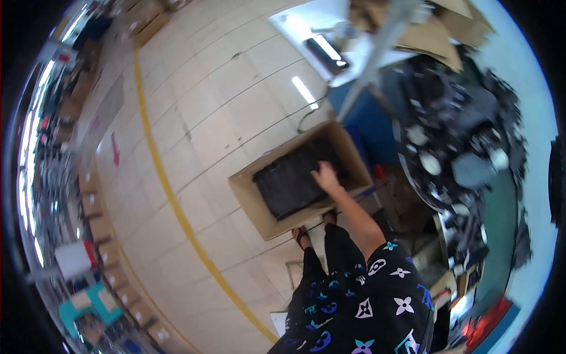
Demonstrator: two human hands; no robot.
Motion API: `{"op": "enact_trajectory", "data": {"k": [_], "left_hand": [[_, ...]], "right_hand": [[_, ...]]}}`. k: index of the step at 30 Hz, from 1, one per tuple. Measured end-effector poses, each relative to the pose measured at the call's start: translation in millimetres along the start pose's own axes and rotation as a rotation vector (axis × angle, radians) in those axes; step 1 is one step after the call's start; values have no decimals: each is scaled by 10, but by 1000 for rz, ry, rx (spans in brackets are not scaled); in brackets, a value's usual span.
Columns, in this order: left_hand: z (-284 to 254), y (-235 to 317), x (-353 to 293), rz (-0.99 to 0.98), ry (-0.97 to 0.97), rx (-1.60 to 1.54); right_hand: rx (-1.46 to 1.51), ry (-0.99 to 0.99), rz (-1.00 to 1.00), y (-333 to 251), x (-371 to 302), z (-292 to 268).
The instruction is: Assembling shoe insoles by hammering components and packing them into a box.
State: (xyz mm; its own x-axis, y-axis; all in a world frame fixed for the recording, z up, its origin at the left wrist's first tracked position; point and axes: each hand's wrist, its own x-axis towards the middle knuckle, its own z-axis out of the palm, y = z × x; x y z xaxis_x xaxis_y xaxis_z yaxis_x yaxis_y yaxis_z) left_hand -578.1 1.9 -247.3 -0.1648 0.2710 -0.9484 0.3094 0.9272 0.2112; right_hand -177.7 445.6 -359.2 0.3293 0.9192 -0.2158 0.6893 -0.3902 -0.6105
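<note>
My right hand reaches down into an open cardboard box. Its fingers are somewhat spread, over the right part of a dark, flat-topped bundle, and seem to touch its upper surface. Black, with faint lines across it, the bundle takes up most of the box; what it is made of cannot be made out. Nothing shows gripped between the fingers. My left hand is out of the picture.
A table piled with black parts and pale round pieces stands at right. A grey post rises beside a white worktop. A yellow line crosses the tiled floor; cardboard boxes line the left. My feet are close to the box.
</note>
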Motion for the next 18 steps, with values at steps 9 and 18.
{"op": "enact_trajectory", "data": {"k": [9, 18], "left_hand": [[-906, 1176, 1332, 862, -445, 873], [1528, 3999, -117, 891, -817, 778]], "right_hand": [[343, 188, 81, -234, -2743, -2198], [-60, 1117, 561, 1012, -4109, -3938]]}}
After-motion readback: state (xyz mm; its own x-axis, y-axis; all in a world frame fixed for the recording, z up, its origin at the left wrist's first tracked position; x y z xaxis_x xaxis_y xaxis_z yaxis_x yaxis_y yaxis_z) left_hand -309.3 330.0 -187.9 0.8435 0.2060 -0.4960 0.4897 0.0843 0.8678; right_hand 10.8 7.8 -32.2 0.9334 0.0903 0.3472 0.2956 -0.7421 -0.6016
